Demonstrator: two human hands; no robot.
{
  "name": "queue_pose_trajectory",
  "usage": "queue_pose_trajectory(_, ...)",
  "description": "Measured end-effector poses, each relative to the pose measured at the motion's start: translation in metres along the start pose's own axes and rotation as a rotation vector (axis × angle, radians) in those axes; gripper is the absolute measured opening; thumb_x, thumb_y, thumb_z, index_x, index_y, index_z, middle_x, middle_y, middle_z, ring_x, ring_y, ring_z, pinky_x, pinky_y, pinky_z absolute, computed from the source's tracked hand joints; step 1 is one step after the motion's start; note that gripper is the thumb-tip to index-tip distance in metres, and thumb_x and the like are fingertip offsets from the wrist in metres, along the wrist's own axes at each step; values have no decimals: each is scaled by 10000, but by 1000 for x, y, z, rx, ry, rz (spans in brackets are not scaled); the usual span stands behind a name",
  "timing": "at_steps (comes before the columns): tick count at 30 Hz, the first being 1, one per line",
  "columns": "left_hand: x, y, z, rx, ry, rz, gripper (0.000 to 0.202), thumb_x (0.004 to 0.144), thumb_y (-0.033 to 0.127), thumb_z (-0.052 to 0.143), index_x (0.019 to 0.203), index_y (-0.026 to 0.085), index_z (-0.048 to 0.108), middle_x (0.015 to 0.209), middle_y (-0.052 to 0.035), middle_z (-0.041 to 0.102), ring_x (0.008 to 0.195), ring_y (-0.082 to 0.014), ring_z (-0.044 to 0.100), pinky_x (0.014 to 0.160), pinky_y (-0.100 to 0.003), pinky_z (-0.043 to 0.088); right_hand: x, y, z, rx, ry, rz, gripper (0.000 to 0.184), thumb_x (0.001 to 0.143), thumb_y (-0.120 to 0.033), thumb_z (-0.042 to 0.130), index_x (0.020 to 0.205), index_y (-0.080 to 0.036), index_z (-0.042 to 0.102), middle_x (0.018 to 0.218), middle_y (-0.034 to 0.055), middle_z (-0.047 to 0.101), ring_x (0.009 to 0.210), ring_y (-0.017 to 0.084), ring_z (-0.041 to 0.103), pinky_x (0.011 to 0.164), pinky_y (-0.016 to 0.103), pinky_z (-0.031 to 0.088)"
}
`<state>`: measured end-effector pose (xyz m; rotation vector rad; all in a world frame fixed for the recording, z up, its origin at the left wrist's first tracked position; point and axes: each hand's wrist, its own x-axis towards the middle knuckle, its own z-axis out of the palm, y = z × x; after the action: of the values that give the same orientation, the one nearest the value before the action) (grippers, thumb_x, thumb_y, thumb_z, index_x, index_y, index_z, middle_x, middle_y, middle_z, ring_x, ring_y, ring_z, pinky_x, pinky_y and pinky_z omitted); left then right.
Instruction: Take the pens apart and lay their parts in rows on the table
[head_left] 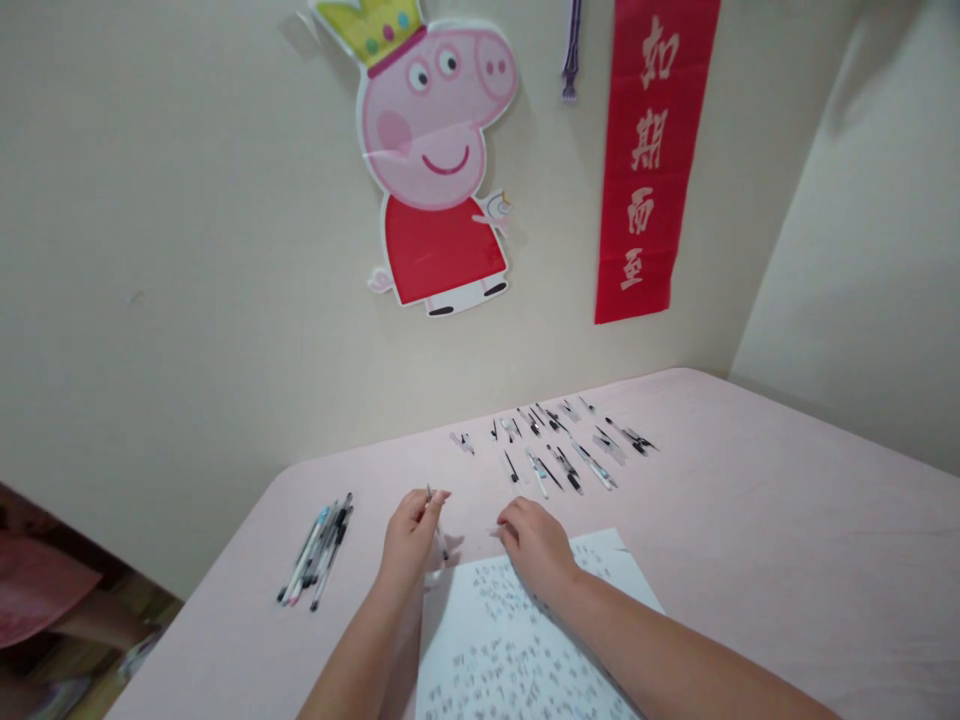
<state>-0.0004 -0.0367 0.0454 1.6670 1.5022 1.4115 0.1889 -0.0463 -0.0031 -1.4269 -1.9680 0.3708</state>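
My left hand (411, 535) is pinched round a thin pen part (432, 500) held upright just above the pink table (750, 520). My right hand (534, 542) is curled beside it over the top edge of a white sheet (510, 640) covered in scribbles; it seems to pinch a small pale piece at its fingertips, too small to name. The two hands are a short gap apart. A bundle of assembled pens (319, 552) lies to the left of my left hand. Several taken-apart pen pieces (559, 445) are spread in rows beyond the hands.
The table stands in a corner of cream walls. A cartoon pig cutout (435, 160) and a red banner (651, 160) hang on the far wall. Past the table's left edge, low down, is a dark reddish object (37, 590) on the floor.
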Motion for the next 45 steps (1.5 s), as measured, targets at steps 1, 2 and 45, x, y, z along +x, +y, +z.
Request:
queue_pose_trajectory(1, 0, -1, 0, -80, 1, -69, 269, 723, 447, 647, 700, 186, 706, 722, -38, 660, 635, -141, 551, 564, -230, 435, 0, 1, 0, -11, -8, 3, 143, 794, -94, 537, 803, -200, 634, 868, 52, 629, 857, 206, 560, 733, 300, 385)
queue_pose_trajectory(2, -1, -2, 1, -169, -3, -139, 297, 710, 466, 660, 739, 174, 707, 718, -37, 667, 566, -115, 520, 504, -210, 406, 0, 1, 1, -21, -13, 6, 151, 788, -82, 538, 800, -198, 633, 869, 54, 625, 859, 209, 559, 735, 303, 386)
queue_pose_trajectory(45, -13, -1, 22, -961, 11, -674, 175, 868, 25, 478, 755, 98, 591, 702, -25, 668, 475, -22, 591, 492, -86, 524, 1, -7, -2, 440, 25, -124, 137, 818, -139, 515, 690, -179, 541, 684, -11, 501, 661, 133, 478, 629, 248, 362)
